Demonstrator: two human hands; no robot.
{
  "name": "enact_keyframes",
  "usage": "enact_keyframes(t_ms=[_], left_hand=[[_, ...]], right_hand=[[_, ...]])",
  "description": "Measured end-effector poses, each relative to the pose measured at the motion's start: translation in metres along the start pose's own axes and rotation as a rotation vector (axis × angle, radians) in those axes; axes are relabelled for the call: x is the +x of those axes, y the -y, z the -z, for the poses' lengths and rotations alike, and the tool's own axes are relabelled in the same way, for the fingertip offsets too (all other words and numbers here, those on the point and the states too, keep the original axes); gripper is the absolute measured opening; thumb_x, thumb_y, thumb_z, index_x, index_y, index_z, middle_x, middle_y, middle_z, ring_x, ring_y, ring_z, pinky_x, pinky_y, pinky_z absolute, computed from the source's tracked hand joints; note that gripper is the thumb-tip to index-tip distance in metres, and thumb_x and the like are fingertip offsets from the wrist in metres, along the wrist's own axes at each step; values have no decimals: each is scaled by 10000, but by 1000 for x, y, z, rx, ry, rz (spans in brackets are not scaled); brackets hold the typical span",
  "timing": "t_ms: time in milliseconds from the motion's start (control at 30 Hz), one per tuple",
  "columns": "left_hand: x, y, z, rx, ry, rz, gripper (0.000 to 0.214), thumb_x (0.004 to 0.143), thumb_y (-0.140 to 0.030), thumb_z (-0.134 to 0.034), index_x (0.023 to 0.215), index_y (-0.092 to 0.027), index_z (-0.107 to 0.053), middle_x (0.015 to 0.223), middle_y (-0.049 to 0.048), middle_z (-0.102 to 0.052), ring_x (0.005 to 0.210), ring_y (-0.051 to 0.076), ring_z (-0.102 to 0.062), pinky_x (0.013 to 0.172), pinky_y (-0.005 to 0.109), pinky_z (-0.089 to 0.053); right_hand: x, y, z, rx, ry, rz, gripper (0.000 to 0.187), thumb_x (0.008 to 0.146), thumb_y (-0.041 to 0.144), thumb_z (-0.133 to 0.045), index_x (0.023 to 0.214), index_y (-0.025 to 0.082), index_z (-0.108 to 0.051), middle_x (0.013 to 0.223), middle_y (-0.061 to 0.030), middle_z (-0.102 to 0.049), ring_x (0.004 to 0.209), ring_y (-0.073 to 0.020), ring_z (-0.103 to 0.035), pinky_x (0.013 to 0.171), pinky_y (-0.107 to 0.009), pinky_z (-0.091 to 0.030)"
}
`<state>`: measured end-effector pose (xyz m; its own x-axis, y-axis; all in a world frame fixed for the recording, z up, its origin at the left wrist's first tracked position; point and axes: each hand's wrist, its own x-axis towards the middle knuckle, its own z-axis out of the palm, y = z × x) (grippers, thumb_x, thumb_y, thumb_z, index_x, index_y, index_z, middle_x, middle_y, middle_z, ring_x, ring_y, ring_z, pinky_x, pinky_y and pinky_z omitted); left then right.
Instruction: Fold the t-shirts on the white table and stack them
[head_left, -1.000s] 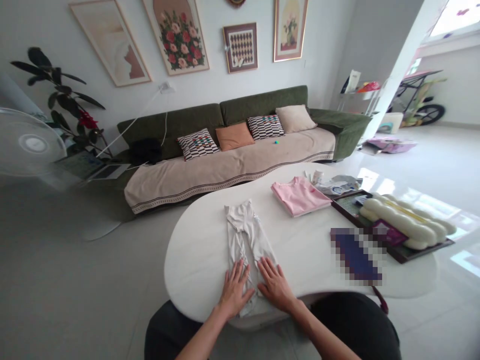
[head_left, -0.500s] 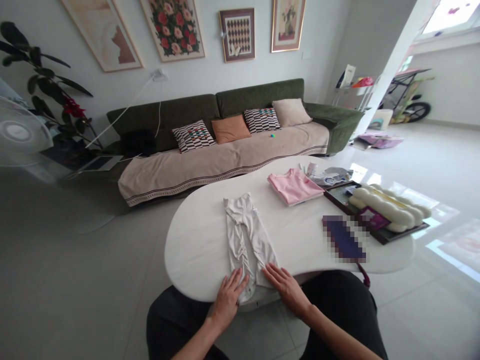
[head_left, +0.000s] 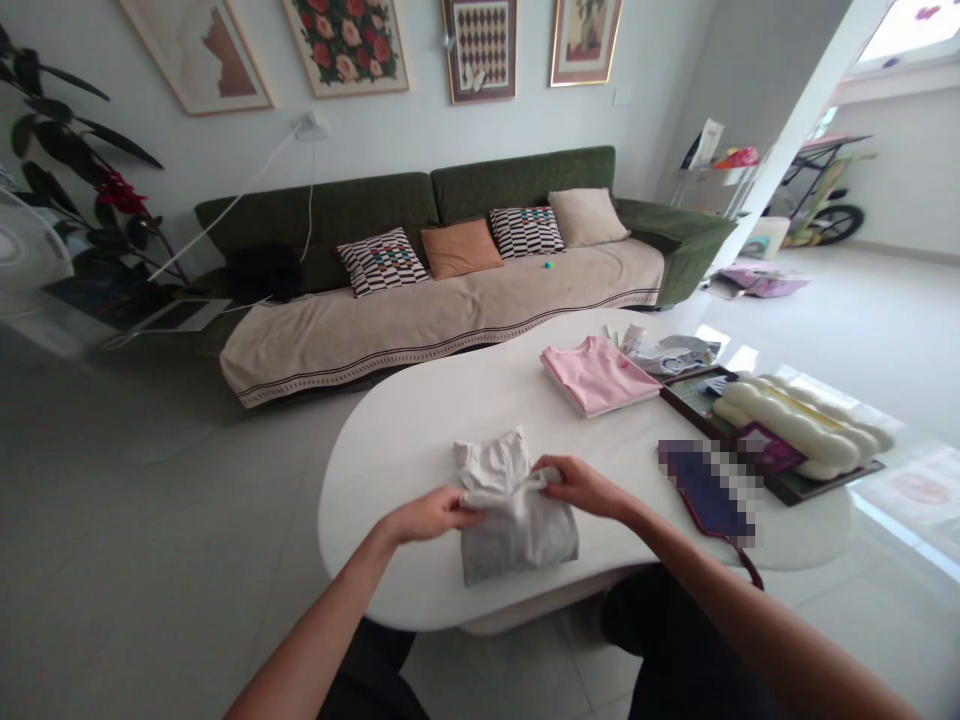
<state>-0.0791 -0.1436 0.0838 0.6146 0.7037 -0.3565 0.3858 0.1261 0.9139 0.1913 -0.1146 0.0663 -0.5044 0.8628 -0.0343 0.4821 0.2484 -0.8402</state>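
A white garment lies on the white oval table, its near half folded up over the far half. My left hand pinches the folded edge on the left. On the right side, my right hand grips the same edge, fingers closed on the cloth. Both hands sit above the middle of the garment.
A folded pink shirt lies further back on the table. A dark tray with a cream puffy object sits at the right, a blurred dark item beside it. A green sofa stands behind; a fan at left.
My hands left the near end of the flat garment, took hold of it and carried it away from me, folding it over in half. The view shifted slightly.
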Motion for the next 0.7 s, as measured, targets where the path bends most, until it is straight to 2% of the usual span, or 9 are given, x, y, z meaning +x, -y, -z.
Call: enact_keyframes(t_ms=[33, 100, 200, 267, 367, 467, 533, 600, 700], left_hand=[[20, 5, 14, -117, -137, 34, 279, 712, -347, -581, 898, -147, -640, 891, 32, -657, 782, 158, -579, 685, 227, -435], [57, 27, 33, -306, -417, 108, 274, 681, -341, -610, 870, -143, -621, 858, 40, -649, 738, 148, -580, 639, 226, -437], [93, 68, 36, -397, -674, 176, 190, 663, -299, -609, 757, -136, -581, 702, 24, -617, 620, 122, -556, 574, 217, -424], [103, 90, 32, -380, -750, 150, 152, 681, -278, -577, 748, -143, -556, 700, 19, -605, 627, 118, -549, 585, 214, -422], [107, 107, 26, -340, -857, 65, 144, 722, -266, -521, 827, -169, -538, 790, 16, -608, 729, 127, -557, 654, 213, -426], [110, 114, 26, -143, -1022, 2, 118, 756, -243, -470, 843, -185, -525, 823, 14, -600, 796, 136, -557, 725, 229, -425], [113, 119, 26, -20, -1121, 28, 85, 756, -218, -469, 814, -180, -517, 835, 26, -591, 811, 142, -553, 765, 245, -415], [116, 123, 26, 15, -1179, 87, 101, 744, -210, -493, 834, -167, -509, 880, 54, -580, 815, 149, -549, 789, 261, -406], [119, 125, 24, 22, -1227, 136, 265, 737, -223, -523, 986, -143, -481, 985, 97, -559, 783, 144, -557, 779, 272, -411]], right_hand=[[25, -9, 1, 29, -98, -75, 255, 624, 204, -550, 864, 150, -616, 624, 35, -559, 574, -103, -476, 542, -194, -357], [66, -33, -7, 46, -187, -147, 232, 605, 223, -560, 817, 139, -600, 597, 35, -540, 564, -107, -469, 529, -199, -353], [96, -68, -28, 51, -253, -187, 155, 604, 218, -518, 732, 147, -571, 572, 29, -529, 559, -118, -481, 525, -208, -364], [101, -85, -38, 53, -314, -186, 129, 633, 228, -469, 706, 160, -550, 580, 21, -529, 586, -127, -492, 541, -213, -377], [105, -99, -42, 57, -383, -142, 180, 703, 260, -398, 781, 173, -535, 673, 4, -561, 678, -139, -520, 591, -218, -408], [115, -100, -39, 42, -407, -101, 248, 764, 277, -361, 930, 183, -519, 783, -11, -586, 756, -143, -544, 659, -239, -437], [120, -94, -37, -1, -428, -96, 311, 773, 265, -380, 1054, 183, -488, 899, -43, -586, 828, -162, -549, 744, -293, -438], [119, -86, -40, -59, -459, -89, 407, 773, 243, -402, 1173, 171, -431, 1096, -104, -527, 972, -203, -514, 854, -369, -394], [101, -70, -58, -156, -462, -31, 471, 802, 243, -400, 1267, 177, -377, 1345, -125, -327, 1210, -243, -328, 985, -429, -265]])
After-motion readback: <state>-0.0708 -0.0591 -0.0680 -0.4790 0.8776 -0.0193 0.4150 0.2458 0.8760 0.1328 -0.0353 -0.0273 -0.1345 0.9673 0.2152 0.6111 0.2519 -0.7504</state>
